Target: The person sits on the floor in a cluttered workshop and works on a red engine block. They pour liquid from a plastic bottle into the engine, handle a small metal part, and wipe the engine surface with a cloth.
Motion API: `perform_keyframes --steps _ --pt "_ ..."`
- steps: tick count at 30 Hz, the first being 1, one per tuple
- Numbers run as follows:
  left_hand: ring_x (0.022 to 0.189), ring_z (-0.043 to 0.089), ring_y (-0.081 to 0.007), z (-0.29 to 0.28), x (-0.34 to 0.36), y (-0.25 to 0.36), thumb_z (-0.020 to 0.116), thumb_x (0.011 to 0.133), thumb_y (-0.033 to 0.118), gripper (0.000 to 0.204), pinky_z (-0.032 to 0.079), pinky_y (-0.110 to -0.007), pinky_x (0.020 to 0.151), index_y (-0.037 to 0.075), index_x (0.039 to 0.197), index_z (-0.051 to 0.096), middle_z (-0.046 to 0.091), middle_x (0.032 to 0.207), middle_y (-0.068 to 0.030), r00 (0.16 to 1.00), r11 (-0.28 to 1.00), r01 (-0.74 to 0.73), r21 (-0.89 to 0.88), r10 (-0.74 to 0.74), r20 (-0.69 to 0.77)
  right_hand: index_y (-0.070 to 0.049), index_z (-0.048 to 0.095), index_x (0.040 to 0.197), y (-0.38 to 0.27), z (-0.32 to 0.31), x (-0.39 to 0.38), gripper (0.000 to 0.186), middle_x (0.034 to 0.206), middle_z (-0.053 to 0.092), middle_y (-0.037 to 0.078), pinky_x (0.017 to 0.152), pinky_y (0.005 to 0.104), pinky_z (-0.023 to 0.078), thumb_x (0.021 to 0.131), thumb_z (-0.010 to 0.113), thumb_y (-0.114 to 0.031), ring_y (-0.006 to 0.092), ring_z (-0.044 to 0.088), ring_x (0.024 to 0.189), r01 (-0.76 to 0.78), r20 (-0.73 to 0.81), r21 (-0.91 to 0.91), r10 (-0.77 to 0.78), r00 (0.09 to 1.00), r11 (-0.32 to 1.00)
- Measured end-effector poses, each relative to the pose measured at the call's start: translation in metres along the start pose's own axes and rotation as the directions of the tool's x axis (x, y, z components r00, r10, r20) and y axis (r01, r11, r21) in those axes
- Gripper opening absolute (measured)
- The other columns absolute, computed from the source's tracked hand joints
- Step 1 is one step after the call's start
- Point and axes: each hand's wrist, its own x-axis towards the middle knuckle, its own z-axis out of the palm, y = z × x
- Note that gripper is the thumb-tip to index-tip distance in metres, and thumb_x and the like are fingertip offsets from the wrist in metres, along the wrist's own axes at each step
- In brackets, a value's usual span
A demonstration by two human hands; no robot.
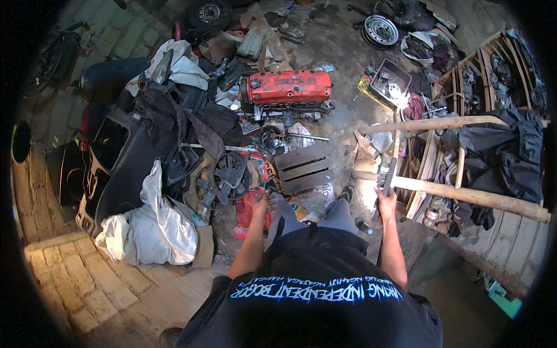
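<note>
Head view: our right hand point(387, 201) gripped dark bar point(390, 176) toward three o'clock; left hand point(262, 203), we couldn't tell; red-topped engine point(290, 87) lay toward twelve.

A narrow, dark tool point(390, 177) stands out from the right hand point(387, 204), its lower end within the grip. It is slim and straight-sided, near black, with a fairly even width along the part that shows. It slants, its far end leaning slightly to the right, and overlaps in view the left end of a pale, round wooden pole point(470, 194). The fingers and thumb cover its lower part, and its exact kind cannot be told.
</note>
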Motion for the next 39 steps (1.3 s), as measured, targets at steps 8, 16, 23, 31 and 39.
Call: perform_keyframes --steps 8,16,23,31,39 --pt "0.061 0.067 -0.0185 -0.074 0.154 -0.03 0.069 0.1 0.034 0.028 0.053 -0.034 0.052 0.008 0.111 0.068 0.069 0.079 -0.0049 0.999 0.971 -0.01 0.24 0.018 -0.03 -0.003 0.065 0.107 0.028 0.084 0.034 0.025 0.068 0.056 -0.001 0.048 0.0301 0.04 0.093 0.077 -0.021 0.0106 0.05 0.054 -0.083 -0.02 -0.032 0.082 0.996 0.996" --pt "0.08 0.07 -0.02 -0.084 0.323 -0.131 0.069 0.099 0.04 0.041 0.056 -0.035 0.069 0.005 0.121 0.068 0.073 0.103 -0.0091 0.956 0.796 0.25 0.552 -0.112 -0.272 0.002 0.068 0.102 0.206 0.201 0.254 0.038 0.078 0.068 0.006 0.063 0.0326 0.05 0.093 0.078 -0.033 0.0139 0.06 0.067 -0.092 0.258 -0.365 0.196 0.946 0.926" --pt "0.125 0.053 -0.0268 0.022 0.443 -0.197 0.069 0.099 0.044 0.074 0.039 -0.038 0.11 0.009 0.155 0.035 0.056 0.141 -0.0164 0.957 0.847 -0.069 0.527 0.205 -0.204 0.003 0.065 0.131 0.333 0.3 0.416 0.065 0.121 0.072 0.02 0.103 0.0389 0.046 0.092 0.076 -0.047 0.028 0.065 0.115 -0.154 0.186 -0.361 0.233 0.955 0.92" --pt "0.128 0.054 -0.0309 0.031 0.481 -0.272 0.068 0.099 0.046 0.085 0.039 -0.04 0.112 0.004 0.159 0.024 0.047 0.149 -0.0258 0.782 0.795 -0.181 0.579 0.473 -0.405 0.004 0.043 0.152 0.401 0.317 0.453 0.084 0.15 0.053 0.019 0.116 0.0416 0.035 0.099 0.061 -0.058 0.0301 0.05 0.136 -0.503 0.351 -0.003 0.472 0.809 0.864" --pt "0.134 0.051 -0.0311 -0.039 0.507 -0.273 0.052 0.092 0.079 0.102 0.042 -0.043 0.112 0.001 0.156 0.037 0.047 0.154 -0.0163 0.977 0.973 0.203 -0.109 -0.209 -0.038 -0.001 0.047 0.15 0.375 0.318 0.455 0.076 0.149 0.055 0.015 0.115 0.0454 0.038 0.101 0.054 -0.059 0.0314 0.051 0.135 -0.641 0.515 -0.021 0.557 0.651 0.768"
